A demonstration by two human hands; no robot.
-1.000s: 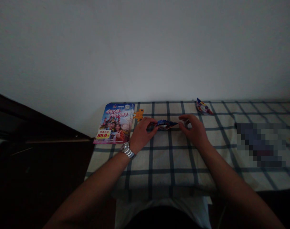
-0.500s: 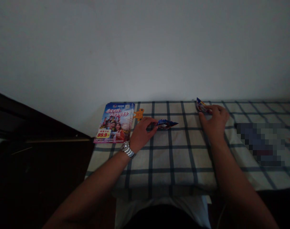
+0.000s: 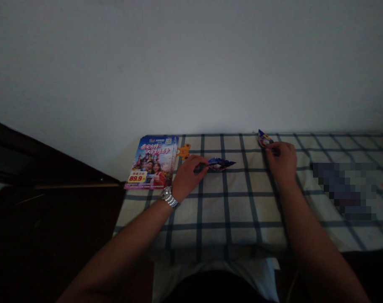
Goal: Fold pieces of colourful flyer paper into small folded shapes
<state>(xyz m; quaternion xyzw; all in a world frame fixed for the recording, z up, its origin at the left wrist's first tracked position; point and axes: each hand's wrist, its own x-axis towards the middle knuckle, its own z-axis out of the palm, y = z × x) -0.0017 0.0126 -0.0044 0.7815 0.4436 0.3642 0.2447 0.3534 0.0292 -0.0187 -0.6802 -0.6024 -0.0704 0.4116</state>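
My left hand (image 3: pixel 186 177), with a metal watch on the wrist, pinches the left end of a folded paper boat (image 3: pixel 220 164) that lies on the checked cloth (image 3: pixel 229 210). My right hand (image 3: pixel 282 162) is closed on a second folded paper boat (image 3: pixel 263 139) near the wall; only its left tip shows past my fingers. Both boats are made of blue and red printed paper.
A stack of colourful flyers (image 3: pixel 152 162) lies at the cloth's far left corner, with a small orange figure (image 3: pixel 183 151) beside it. A pixelated patch (image 3: pixel 345 189) covers part of the cloth on the right. A dark wooden surface (image 3: pixel 52 202) is at the left.
My right hand left the boat in the middle, moved right and back to the second boat by the wall and closed on it. My left hand stayed put.
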